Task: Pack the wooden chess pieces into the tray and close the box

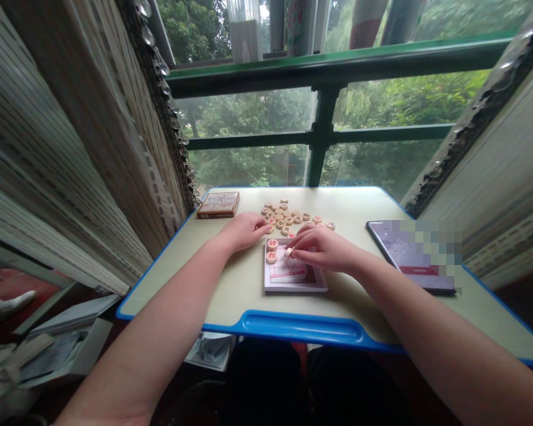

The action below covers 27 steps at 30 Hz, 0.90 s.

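A small square tray [295,281] with a red-lined sheet lies in the middle of the cream, blue-rimmed table [293,325]. Two round wooden game pieces [272,249] sit in its far left corner. My right hand [322,247] hovers over the tray's far edge, fingers pinched on another wooden piece. My left hand [244,229] rests on the table left of the tray, fingers curled, touching the edge of a loose pile of several wooden pieces [293,216] beyond the tray.
A brown box lid [218,204] lies at the table's far left. A phone [411,254] lies on the right side. Bamboo blinds flank the table, and a green-framed window stands behind it. Clutter sits on the floor at left.
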Each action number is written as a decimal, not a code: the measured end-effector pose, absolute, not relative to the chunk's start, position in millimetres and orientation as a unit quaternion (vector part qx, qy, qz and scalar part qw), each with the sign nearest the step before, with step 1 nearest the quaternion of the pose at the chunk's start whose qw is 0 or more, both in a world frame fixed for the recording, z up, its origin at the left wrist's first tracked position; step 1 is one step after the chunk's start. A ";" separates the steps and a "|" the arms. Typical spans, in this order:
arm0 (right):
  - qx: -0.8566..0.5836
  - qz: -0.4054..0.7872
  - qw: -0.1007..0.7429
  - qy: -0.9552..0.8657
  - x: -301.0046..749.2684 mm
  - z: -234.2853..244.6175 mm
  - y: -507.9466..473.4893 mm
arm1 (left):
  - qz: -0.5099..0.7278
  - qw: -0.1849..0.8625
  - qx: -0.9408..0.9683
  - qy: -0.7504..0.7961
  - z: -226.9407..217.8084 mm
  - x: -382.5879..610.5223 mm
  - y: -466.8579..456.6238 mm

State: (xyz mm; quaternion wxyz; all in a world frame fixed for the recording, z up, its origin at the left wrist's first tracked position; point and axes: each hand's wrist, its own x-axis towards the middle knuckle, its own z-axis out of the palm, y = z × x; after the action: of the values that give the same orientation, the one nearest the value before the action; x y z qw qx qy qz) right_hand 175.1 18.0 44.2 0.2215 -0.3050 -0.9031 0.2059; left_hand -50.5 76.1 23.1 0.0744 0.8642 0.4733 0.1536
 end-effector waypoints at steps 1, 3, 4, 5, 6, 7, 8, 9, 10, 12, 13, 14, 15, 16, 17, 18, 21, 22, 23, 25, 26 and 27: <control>-0.312 0.204 0.208 -0.905 174.3 43.5 17.8 | 0.155 0.072 0.865 0.471 23.0 -50.4 76.1; -0.325 0.198 0.189 -0.905 172.9 42.7 17.4 | 0.156 0.070 0.865 0.471 22.7 -50.3 76.2; -0.328 0.195 0.183 -0.906 172.4 42.7 17.1 | 0.155 0.069 0.865 0.473 22.6 -50.2 76.4; -0.329 0.192 0.178 -0.907 172.1 43.0 16.8 | 0.154 0.067 0.864 0.474 22.6 -50.2 76.6; -0.328 0.188 0.176 -0.909 171.9 43.5 16.5 | 0.152 0.065 0.864 0.475 22.5 -50.1 76.9; -0.328 0.183 0.177 -0.910 171.8 44.0 16.1 | 0.150 0.064 0.864 0.476 22.5 -50.1 77.1; -0.328 0.178 0.181 -0.910 171.7 44.3 15.8 | 0.148 0.063 0.865 0.475 22.5 -50.1 77.3; -0.330 0.173 0.188 -0.909 171.5 44.4 15.5 | 0.148 0.063 0.865 0.475 22.5 -50.2 77.5; -0.333 0.168 0.194 -0.907 171.2 44.3 15.2 | 0.148 0.063 0.866 0.474 22.4 -50.4 77.6; -0.341 0.157 0.204 -0.904 169.9 43.4 14.4 | 0.150 0.063 0.866 0.473 22.3 -50.8 77.8; -0.346 0.153 0.203 -0.903 169.1 43.0 13.7 | 0.151 0.063 0.866 0.473 22.2 -50.9 77.9; -0.350 0.150 0.201 -0.903 168.2 42.6 13.0 | 0.152 0.064 0.866 0.473 22.2 -51.0 77.9; -0.353 0.148 0.195 -0.903 167.3 42.4 12.2 | 0.152 0.065 0.865 0.474 22.2 -51.0 77.8; -0.355 0.147 0.188 -0.904 166.5 42.4 11.2 | 0.153 0.067 0.865 0.474 22.3 -51.0 77.7; -0.355 0.147 0.179 -0.906 165.9 42.5 10.3 | 0.153 0.068 0.864 0.474 22.4 -50.9 77.5; -0.354 0.146 0.167 -0.909 165.4 42.8 9.3 | 0.153 0.069 0.864 0.475 22.7 -50.7 77.3; -0.352 0.134 0.142 -0.916 164.2 43.5 6.9 | 0.153 0.067 0.863 0.477 23.4 -50.3 76.5; -0.352 0.126 0.139 -0.917 163.7 43.5 6.2 | 0.153 0.067 0.863 0.477 23.6 -50.2 76.3; -0.354 0.119 0.138 -0.917 163.0 43.3 5.6 | 0.153 0.068 0.863 0.477 23.7 -50.3 76.1; -0.356 0.108 0.132 -0.919 161.2 42.4 4.7 | 0.155 0.071 0.863 0.476 23.6 -50.5 76.1; -0.356 0.106 0.128 -0.920 160.2 41.8 4.3 | 0.156 0.072 0.863 0.476 23.4 -50.7 76.3; -0.354 0.105 0.125 -0.921 159.4 41.3 4.0 | 0.157 0.072 0.862 0.476 23.2 -50.8 76.6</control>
State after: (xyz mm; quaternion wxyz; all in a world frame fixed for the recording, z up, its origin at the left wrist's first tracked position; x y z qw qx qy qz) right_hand 159.4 4.0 41.3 0.1252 -0.3544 -0.9207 0.1051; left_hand -50.8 76.6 23.2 0.0718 0.8624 0.4760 0.1566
